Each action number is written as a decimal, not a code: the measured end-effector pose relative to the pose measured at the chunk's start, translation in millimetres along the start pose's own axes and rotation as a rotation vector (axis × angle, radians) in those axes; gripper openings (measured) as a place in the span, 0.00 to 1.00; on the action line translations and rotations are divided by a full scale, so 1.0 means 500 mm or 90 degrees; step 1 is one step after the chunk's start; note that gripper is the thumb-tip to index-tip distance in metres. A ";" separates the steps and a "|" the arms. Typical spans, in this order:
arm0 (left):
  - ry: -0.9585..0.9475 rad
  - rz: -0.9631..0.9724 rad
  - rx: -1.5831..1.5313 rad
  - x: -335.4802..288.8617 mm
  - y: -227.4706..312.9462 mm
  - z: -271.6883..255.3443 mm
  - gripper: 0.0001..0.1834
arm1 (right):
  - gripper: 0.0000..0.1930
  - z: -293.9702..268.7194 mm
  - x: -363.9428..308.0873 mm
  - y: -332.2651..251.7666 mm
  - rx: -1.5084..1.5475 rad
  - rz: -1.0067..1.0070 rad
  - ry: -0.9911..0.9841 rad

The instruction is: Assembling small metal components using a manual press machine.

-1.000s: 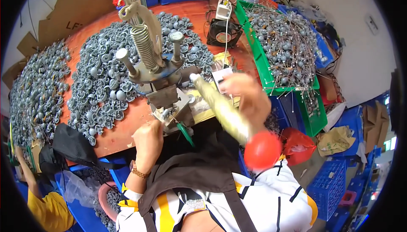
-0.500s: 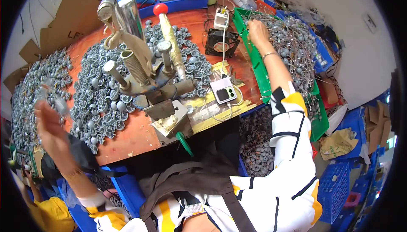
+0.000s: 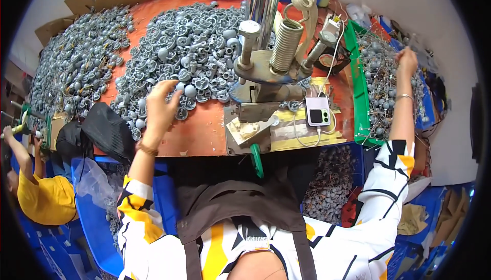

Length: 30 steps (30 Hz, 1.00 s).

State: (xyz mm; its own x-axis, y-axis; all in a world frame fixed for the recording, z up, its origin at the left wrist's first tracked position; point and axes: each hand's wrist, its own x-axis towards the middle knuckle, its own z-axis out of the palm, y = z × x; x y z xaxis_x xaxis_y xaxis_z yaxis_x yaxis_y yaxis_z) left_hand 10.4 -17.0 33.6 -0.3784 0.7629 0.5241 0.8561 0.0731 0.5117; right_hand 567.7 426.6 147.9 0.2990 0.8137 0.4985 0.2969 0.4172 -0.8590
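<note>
My left hand point(image 3: 162, 107) is at the near edge of a heap of grey plastic caps and rings point(image 3: 174, 49), thumb and fingers apart beside a round grey ball point(image 3: 190, 91). At the right, my right hand point(image 3: 407, 64) is above the far side of a long green tray point(image 3: 361, 101) filled with grey balls on thin wires point(image 3: 381, 75). Its fingers look pinched together, and whatever they may hold is too small to make out. Between my hands stands a metal press point(image 3: 271, 67) with a coil spring point(image 3: 286, 47), two upright bolts and a steel block beneath.
A white phone-like device point(image 3: 317, 111) with cables lies right of the press. A green handle point(image 3: 257, 161) juts over the table's front edge. Another heap of wired grey balls point(image 3: 76, 60) covers the far left. Blue bins point(image 3: 92, 229) stand below; a person in yellow point(image 3: 46, 198) works at left.
My left hand has come in from the far left to the heap of grey parts. My right hand has shifted outward across the green tray. The whole view has turned, so the press appears farther right.
</note>
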 end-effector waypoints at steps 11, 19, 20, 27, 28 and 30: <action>-0.054 0.117 0.108 0.008 0.057 0.088 0.23 | 0.12 -0.061 -0.132 -0.249 0.144 -0.271 0.046; -0.060 -0.260 -0.610 -0.071 0.078 0.108 0.08 | 0.11 -0.082 -0.130 -0.185 0.064 0.096 -0.328; -0.047 -0.283 -0.617 -0.081 0.116 0.101 0.07 | 0.10 -0.081 -0.126 -0.191 0.166 -0.012 -0.324; -0.101 -0.058 -0.500 -0.164 0.209 0.119 0.09 | 0.08 -0.075 -0.145 -0.291 0.206 -0.390 0.020; -0.107 -0.036 -0.469 -0.161 0.219 0.119 0.09 | 0.08 -0.074 -0.156 -0.303 0.200 -0.412 0.058; -0.111 -0.017 -0.437 -0.155 0.224 0.125 0.09 | 0.08 -0.071 -0.167 -0.302 0.144 -0.456 0.101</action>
State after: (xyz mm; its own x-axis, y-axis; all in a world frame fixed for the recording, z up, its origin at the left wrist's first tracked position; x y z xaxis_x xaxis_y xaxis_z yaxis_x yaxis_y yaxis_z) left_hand 157.6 -27.9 7.9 -0.2850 0.8622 0.4187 0.4102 -0.2851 0.8663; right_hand 530.1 281.4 239.9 0.2346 0.2531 0.9386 0.2793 0.9073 -0.3144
